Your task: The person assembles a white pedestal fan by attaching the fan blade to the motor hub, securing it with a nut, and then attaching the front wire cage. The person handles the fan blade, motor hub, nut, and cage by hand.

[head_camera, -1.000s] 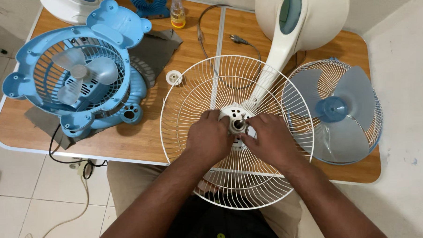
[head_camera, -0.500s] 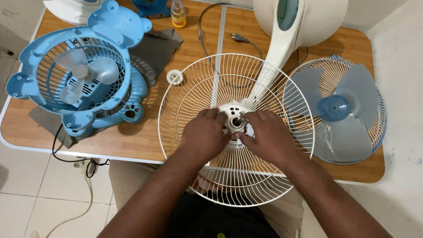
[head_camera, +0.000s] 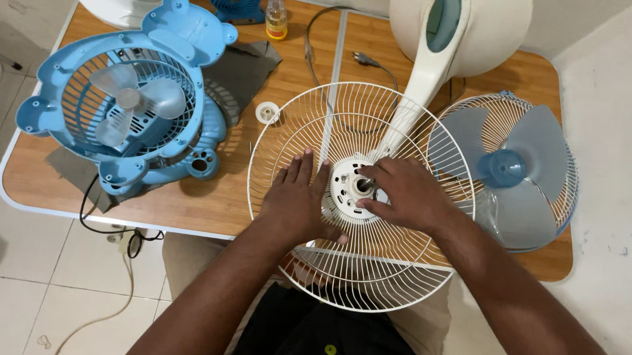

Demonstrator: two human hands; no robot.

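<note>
Wooden table (head_camera: 189, 201): left hand (head_camera: 298, 198) flat on white grille (head_camera: 297, 121); right hand's (head_camera: 406, 195) fingers pinch hub (head_camera: 354, 189); blade (head_camera: 505, 170) unmounted, aside.

White wire fan guard (head_camera: 358, 270), overhanging the counter's (head_camera: 210, 205) near edge; left hand (head_camera: 298, 198) flat on its wires, right hand (head_camera: 406, 195) at the white centre hub (head_camera: 348, 192). Blue bear-shaped fan (head_camera: 126, 104) at the left end. Second guard with blue blades (head_camera: 505, 170) at the right end. Small yellow bottle (head_camera: 276, 18) at the far edge.
</note>
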